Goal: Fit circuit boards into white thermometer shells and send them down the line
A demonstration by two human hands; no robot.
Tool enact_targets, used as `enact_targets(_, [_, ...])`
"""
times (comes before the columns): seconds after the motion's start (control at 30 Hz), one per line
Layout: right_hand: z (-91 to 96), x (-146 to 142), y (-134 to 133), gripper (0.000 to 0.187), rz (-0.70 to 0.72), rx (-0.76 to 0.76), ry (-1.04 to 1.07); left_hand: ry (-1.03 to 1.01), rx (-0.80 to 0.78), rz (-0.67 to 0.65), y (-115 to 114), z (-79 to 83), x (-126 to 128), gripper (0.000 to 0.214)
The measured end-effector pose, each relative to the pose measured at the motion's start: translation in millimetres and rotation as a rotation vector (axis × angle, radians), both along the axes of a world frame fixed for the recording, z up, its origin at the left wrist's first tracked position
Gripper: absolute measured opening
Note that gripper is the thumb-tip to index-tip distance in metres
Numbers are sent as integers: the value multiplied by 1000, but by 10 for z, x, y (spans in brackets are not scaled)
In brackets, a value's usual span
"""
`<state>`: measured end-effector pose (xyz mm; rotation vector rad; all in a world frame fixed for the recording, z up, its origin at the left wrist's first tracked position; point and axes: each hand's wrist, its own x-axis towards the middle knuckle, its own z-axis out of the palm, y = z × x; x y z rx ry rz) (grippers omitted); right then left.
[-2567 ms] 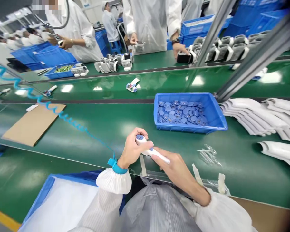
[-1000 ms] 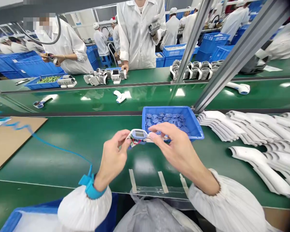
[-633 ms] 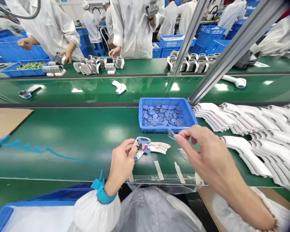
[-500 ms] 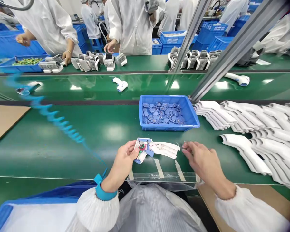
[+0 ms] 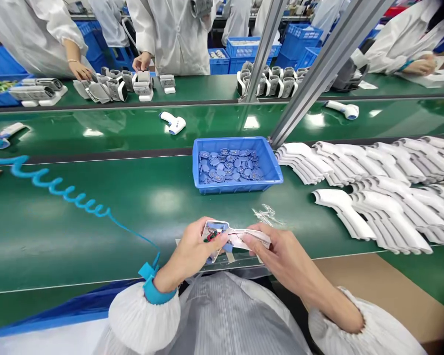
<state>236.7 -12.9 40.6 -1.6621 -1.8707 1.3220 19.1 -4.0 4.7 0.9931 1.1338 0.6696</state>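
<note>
- Both hands are closed on one thing: the left hand (image 5: 192,250) pinches the wide head of an open white shell (image 5: 236,238), and the right hand (image 5: 283,252) pinches its handle.
- That open white shell is at the near edge of the green tabletop (image 5: 133,222). I can't tell if it touches it.
- It looks light, hard and smooth, so it may slip a little.
- Thin wires (image 5: 211,236) show inside the head. They look easy to pull loose.
- Good places to hold seem to be the outside of the head and the handle's sides, with thumbs off the wires.
- Just past the right hand, thin see-through strips (image 5: 268,215) lie on the tabletop.
- By the tabletop's far edge, a blue tray (image 5: 240,187) holds lots of small blue pieces (image 5: 229,165).
- White curved parts (image 5: 338,201) lie in rows toward the tabletop's right edge.
</note>
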Motion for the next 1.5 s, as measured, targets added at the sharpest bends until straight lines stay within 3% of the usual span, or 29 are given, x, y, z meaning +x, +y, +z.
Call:
enact_targets(0.13, [37, 338, -8, 35, 51, 87, -6, -128, -231, -67, -15, 23, 10, 47])
enact_targets(0.23, [-92, 939, 116, 40, -255, 390, -292, -59, -212, -19, -25, 22, -34, 48])
enact_targets(0.3, [-241, 1430, 209, 42, -465, 580, -730, -4, -204, -3, 7, 5, -56, 51])
enact_targets(0.4, [-479, 1998, 313, 48, -548, 577, -912, 39, -152, 0, 68, 37, -36, 53])
enact_targets(0.5, [-653, 2192, 370, 54, -551, 567, -911, 39, -55, -34, 116, 99, -4, 46])
enact_targets(0.6, [-640, 2080, 335, 58, -568, 661, -921, 40, -7, -51, 146, 114, -23, 45])
enact_targets(0.67, [-520, 1840, 255, 56, -487, 794, -901, 31, 5, -75, 152, 108, -53, 46])
enact_targets(0.87, [-131, 568, 27, 28, -14, 1072, -721, -17, 24, -107, 164, 96, -118, 52])
enact_targets(1.03, [-129, -130, 13, 21, 170, 1114, -633, 8, 52, -74, 165, 111, -109, 54])
enact_targets(1.1, [-164, -241, 50, 29, 219, 1046, -593, 50, 50, -62, 162, 107, -97, 48])
enact_targets(1.17, [-175, -279, 109, 36, 254, 855, -533, 80, 116, -75, 152, 93, -98, 44])
enact_targets(1.27, [-127, -237, 209, 27, 239, 395, -380, 212, 298, -91, 107, 58, -122, 52])
enact_targets(1.4, [-34, -168, 250, 26, 176, -165, 63, 521, 454, -47, -46, -34, -135, 59])
enact_targets(1.5, [-1, -221, 188, 26, 112, -282, 272, 611, 543, -28, -212, -141, -117, 52])
